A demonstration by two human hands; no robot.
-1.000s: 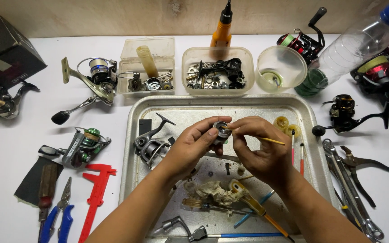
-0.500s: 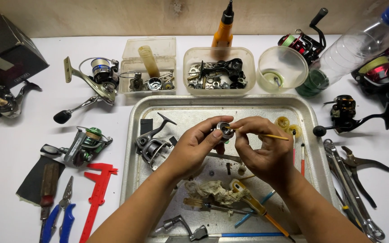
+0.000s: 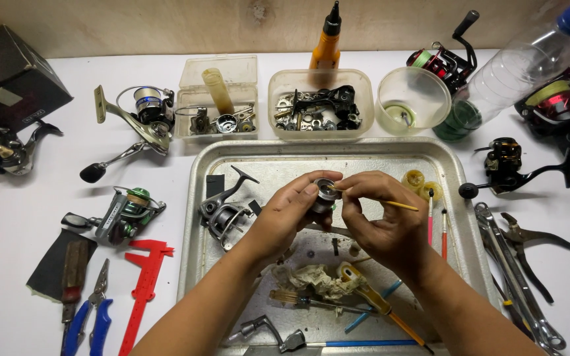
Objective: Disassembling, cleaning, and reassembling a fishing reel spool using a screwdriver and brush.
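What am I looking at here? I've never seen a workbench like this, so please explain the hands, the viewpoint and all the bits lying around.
The view comes from a camera on the person's head, looking down at a white table. The left hand pinches a small round metal part; the right hand holds a thin yellow stick to it. Below them is a metal tray with a partly stripped fishing reel and a dirty rag. Around it lie more reels, plastic tubs of parts, blue-handled pliers and a red caliper.

Bare forearms, no sleeves or gloves
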